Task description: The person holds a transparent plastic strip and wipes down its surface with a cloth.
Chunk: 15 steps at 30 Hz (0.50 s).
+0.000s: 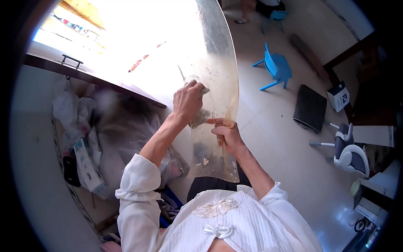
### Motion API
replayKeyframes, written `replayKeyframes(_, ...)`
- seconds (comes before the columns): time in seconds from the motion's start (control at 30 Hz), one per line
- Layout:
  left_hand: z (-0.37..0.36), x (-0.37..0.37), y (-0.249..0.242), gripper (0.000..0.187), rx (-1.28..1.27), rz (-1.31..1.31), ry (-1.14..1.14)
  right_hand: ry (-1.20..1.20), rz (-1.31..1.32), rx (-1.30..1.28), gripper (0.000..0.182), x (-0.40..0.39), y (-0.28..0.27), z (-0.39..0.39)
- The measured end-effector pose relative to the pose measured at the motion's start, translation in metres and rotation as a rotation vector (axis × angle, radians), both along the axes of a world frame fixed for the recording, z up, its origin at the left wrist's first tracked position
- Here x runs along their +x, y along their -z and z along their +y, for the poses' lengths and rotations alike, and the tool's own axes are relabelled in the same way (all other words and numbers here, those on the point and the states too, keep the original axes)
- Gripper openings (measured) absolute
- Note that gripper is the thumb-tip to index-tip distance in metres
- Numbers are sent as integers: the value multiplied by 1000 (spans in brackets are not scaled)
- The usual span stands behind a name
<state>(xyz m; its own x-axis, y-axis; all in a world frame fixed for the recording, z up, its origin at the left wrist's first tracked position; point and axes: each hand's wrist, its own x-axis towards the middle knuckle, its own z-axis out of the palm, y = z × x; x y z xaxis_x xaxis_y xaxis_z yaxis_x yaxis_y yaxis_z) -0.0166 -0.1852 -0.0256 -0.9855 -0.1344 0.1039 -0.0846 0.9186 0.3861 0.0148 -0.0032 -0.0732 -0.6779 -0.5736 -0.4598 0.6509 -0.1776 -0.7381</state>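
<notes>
A clear, flexible plastic sheet point(215, 157) runs from the bright table top down in front of my body, marked with smudges, scratches and whitish flakes. My left hand point(187, 101) is closed and pressed down on the sheet, its fingers around a small grey piece point(204, 90) that shows at the fingertips; I cannot tell what it is. Closer to me, my right hand point(228, 135) grips the sheet at its right edge, thumb on top and fingers around the edge. A flat whitish flake point(205, 161) lies on the sheet's near end.
A reddish marker pen point(135, 65) lies on the glaring table top. Plastic bags point(121, 122) and a white box point(89, 164) are under the table at left. On the floor at right stand a blue chair point(277, 69), a black flat case point(310, 108) and a grey-white child seat point(350, 151).
</notes>
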Motion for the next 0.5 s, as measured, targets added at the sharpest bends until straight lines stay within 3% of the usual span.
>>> replayKeyframes(0.1, -17, -21, -5, 13, -32, 103, -88, 4, 21, 11, 35, 5, -9, 0)
replayKeyframes(0.17, -19, -24, -20, 29, -12, -22, 127, -2, 24, -3, 35, 3, -14, 2)
replayKeyframes(0.3, -18, -37, -55, 51, -123, -312, 304, -30, 26, -39, 33, 4, -10, 0)
replayKeyframes(0.5, -16, -53, -53, 40, -102, -426, 222, -21, -9, -29, 28, 9, -9, 1)
